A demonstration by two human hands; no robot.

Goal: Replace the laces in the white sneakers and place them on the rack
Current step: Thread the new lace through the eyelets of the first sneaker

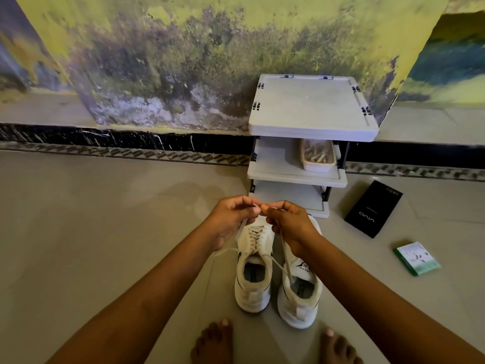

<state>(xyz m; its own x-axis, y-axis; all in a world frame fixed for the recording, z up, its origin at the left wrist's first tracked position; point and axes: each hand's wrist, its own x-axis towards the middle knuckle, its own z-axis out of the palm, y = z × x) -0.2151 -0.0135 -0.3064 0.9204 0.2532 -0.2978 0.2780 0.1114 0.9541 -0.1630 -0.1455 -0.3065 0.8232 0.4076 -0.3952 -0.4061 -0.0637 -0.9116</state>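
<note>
Head view: a pale tiled floor (91, 232) is shown, bordered at the back by a dark patterned skirting strip (105, 143) and a stained, peeling wall (157, 74).

Left of centre, the left hand (231, 219) is raised above the shoes. Its thumb and forefinger are pressed together on a pale lace (237, 236), which is seen running down from the hand past the left sneaker (253, 271). The remaining fingers are curled inward.

The right hand (288, 224) is held just beside the left hand, fingertips nearly touching. A lace end is pinched between its thumb and forefinger, and a second strand (284, 256) is seen dropping from it toward the collar of the right sneaker (300, 292).

Both white sneakers are set upright on the floor, side by side and touching or nearly so, toes pointed toward the rack (312, 106). The left sneaker is laced across its eyelets; the front of the right sneaker is hidden by the right hand.

The grey plastic rack is placed against the wall directly behind the sneakers. Its top shelf is bare, and a small tray of pale objects (318, 156) is held on the middle shelf.

Further right, a black box (372, 208) lies flat on the floor, and a green-and-white packet (416, 258) lies beyond it. Two bare feet (214, 342) are visible at the lower edge.
</note>
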